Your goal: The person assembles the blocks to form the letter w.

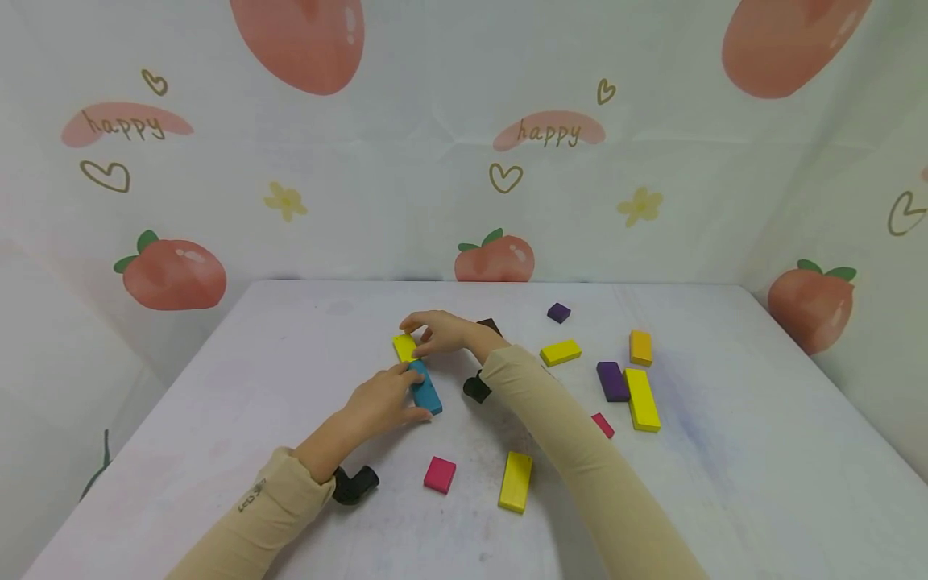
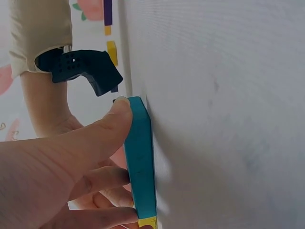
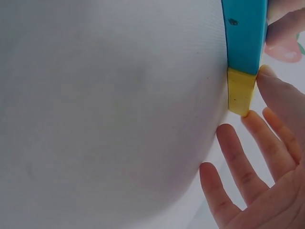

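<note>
The left hand pinched the blue block between thumb and fingers, holding it flat on the table near the middle. The right hand lay over the small yellow block, fingers loosely spread and one fingertip touching its side; from the right wrist view this looked like a light touch rather than a firm pinch. The two blocks sat end to end and touching, the yellow one toward the far edge.

To do this joining well, I judged that the left hand should keep the blue block pinned so it could not skid, while the right nudged the yellow one only sideways until their long edges ran in one line. Pressing down harder on the small block risked tipping it.

Loose pieces lay apart toward the right edge: a purple block just beside a long yellow block, an orange block, another yellow one and a small purple cube. Nearer the front edge were a pink block and a yellow block.

No tray, box or bowl showed in any view; every piece rested straight on the table.
</note>
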`<move>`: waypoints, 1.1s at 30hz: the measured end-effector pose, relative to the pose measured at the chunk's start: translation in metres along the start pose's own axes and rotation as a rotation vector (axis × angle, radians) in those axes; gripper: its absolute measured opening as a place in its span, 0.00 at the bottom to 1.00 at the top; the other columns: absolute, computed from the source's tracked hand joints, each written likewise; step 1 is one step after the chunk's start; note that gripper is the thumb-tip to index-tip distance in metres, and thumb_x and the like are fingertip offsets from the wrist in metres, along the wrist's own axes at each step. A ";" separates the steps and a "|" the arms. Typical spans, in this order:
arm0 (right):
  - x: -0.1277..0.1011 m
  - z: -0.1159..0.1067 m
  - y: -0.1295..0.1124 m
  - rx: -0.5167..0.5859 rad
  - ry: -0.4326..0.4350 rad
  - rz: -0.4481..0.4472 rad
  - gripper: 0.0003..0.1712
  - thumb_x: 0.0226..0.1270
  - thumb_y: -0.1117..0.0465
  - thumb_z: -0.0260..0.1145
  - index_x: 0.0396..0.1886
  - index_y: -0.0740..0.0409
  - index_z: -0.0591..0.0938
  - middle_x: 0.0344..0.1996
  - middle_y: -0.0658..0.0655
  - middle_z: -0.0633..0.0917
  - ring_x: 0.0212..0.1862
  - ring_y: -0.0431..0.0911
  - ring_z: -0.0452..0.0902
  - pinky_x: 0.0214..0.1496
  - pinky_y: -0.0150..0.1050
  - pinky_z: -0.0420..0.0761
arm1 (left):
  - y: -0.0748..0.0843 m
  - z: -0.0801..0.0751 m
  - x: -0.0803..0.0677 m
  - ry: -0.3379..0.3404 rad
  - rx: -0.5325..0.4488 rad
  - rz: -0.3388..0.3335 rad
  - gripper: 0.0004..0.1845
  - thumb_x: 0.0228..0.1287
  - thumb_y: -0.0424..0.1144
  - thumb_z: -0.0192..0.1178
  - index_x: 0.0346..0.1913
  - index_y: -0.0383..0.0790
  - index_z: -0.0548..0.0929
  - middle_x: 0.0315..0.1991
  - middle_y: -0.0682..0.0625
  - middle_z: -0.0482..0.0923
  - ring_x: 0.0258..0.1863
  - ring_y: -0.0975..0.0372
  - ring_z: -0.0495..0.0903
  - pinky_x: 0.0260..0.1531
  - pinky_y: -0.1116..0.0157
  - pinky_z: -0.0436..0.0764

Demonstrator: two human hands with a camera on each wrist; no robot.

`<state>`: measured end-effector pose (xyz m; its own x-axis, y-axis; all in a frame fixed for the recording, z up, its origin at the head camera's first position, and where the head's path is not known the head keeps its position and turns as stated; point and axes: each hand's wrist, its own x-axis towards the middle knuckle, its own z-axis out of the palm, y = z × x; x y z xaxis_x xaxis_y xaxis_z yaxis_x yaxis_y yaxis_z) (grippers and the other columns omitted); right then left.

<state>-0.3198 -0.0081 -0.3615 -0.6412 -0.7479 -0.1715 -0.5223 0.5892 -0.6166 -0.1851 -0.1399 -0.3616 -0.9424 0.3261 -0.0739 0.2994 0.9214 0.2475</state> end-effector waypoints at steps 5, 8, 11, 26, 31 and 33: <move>0.000 0.001 0.000 0.001 0.007 -0.008 0.29 0.63 0.62 0.64 0.64 0.57 0.68 0.64 0.57 0.73 0.58 0.52 0.75 0.61 0.38 0.76 | -0.001 -0.001 0.000 -0.006 0.011 0.006 0.33 0.50 0.52 0.69 0.56 0.37 0.75 0.62 0.36 0.70 0.51 0.45 0.77 0.47 0.50 0.81; 0.000 0.002 0.000 -0.001 0.010 -0.014 0.29 0.63 0.62 0.64 0.64 0.57 0.68 0.64 0.58 0.73 0.58 0.52 0.75 0.61 0.38 0.76 | -0.001 -0.001 0.000 -0.006 0.015 0.009 0.33 0.50 0.52 0.69 0.56 0.37 0.75 0.62 0.36 0.70 0.50 0.44 0.77 0.46 0.50 0.81; 0.000 0.002 0.000 -0.006 0.017 -0.014 0.29 0.63 0.61 0.64 0.63 0.57 0.69 0.63 0.57 0.73 0.57 0.52 0.76 0.61 0.37 0.76 | -0.001 -0.001 0.000 -0.010 0.009 0.005 0.33 0.50 0.52 0.68 0.57 0.37 0.75 0.62 0.35 0.68 0.51 0.43 0.76 0.45 0.49 0.81; 0.000 0.003 -0.002 -0.010 0.030 -0.007 0.29 0.62 0.60 0.64 0.63 0.56 0.69 0.63 0.56 0.74 0.57 0.52 0.76 0.60 0.37 0.76 | -0.005 -0.002 0.002 -0.035 -0.001 -0.004 0.33 0.50 0.53 0.68 0.57 0.39 0.74 0.62 0.37 0.69 0.46 0.47 0.76 0.43 0.51 0.81; 0.000 0.003 -0.001 -0.021 0.022 -0.010 0.29 0.63 0.60 0.64 0.63 0.56 0.69 0.63 0.56 0.73 0.58 0.52 0.75 0.61 0.37 0.75 | -0.005 -0.001 0.002 -0.032 0.001 0.000 0.33 0.50 0.53 0.68 0.57 0.40 0.74 0.62 0.38 0.69 0.45 0.47 0.76 0.43 0.51 0.81; -0.002 0.002 -0.001 -0.023 0.017 -0.012 0.29 0.63 0.59 0.64 0.63 0.56 0.69 0.64 0.57 0.72 0.58 0.52 0.75 0.61 0.37 0.75 | -0.005 -0.001 0.002 -0.034 0.002 0.002 0.33 0.50 0.53 0.68 0.57 0.40 0.74 0.62 0.38 0.69 0.45 0.47 0.76 0.43 0.51 0.81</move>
<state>-0.3166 -0.0083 -0.3621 -0.6441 -0.7500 -0.1505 -0.5432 0.5870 -0.6003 -0.1889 -0.1441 -0.3624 -0.9364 0.3344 -0.1059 0.3013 0.9214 0.2456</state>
